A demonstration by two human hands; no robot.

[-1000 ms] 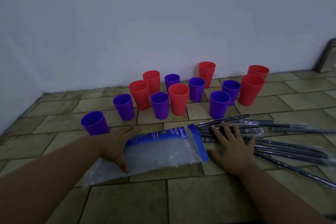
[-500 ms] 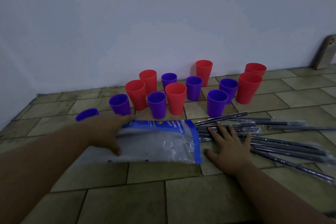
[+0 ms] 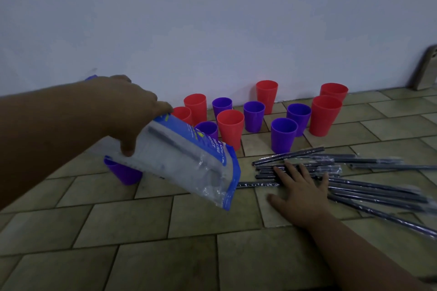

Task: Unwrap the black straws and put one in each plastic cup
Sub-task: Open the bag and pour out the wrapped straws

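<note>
many wrapped thin black straws (image 3: 378,192) lie lengthwise left-to-right under the flat, spread right hand (image 3: 300,196), the nearer one; the left hand (image 3: 127,111) grips a raised clear-and-blue plastic bag (image 3: 189,163).

Pretty dim shot, with a bluish cast all over the wall (image 3: 212,19). The light's soft and flat, with only a faint shadow under the right hand (image 3: 300,196) fingers. There's a bit of glare on the plastic bag (image 3: 189,168) just below the left hand (image 3: 127,106) fingers. The tile lines (image 3: 165,255) bow toward the edges.
</note>
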